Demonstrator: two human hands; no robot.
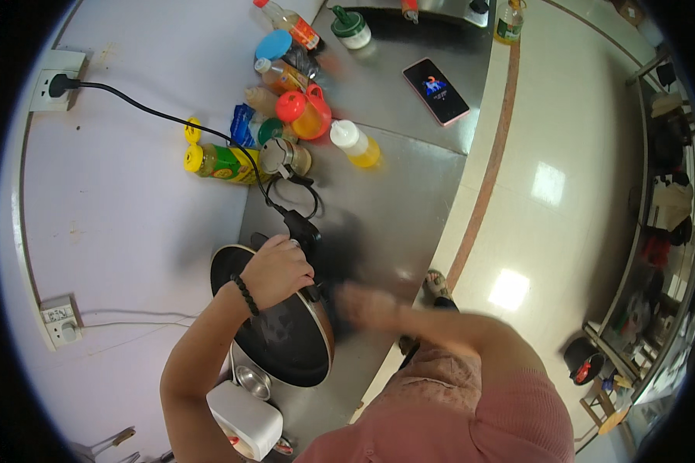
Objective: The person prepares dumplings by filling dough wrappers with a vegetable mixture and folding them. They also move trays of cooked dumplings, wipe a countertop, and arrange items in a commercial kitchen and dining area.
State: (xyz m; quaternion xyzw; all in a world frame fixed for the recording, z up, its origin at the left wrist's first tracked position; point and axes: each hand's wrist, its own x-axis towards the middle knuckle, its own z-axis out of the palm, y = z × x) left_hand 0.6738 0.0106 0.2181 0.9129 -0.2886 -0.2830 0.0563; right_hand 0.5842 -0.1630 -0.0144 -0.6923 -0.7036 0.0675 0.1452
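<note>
My left hand (278, 271), with a dark bead bracelet at the wrist, grips the black side handle of a dark electric frying pan (281, 341). The pan is tilted up on edge over the steel counter, its inside facing the wall. A black power plug connector (302, 227) sits at the pan's rim beside my fingers, its cord (168, 116) running to a wall socket (55, 84). To the right of the pan is my right hand (365, 304), blurred, near the pan's underside; whether it holds anything cannot be told.
Condiment bottles, among them a yellow squeeze bottle (356, 144) and a red-capped jug (304, 113), crowd the wall side. A phone (435, 91) lies on the counter. A white container (246, 419) and a steel bowl (253, 382) stand below the pan.
</note>
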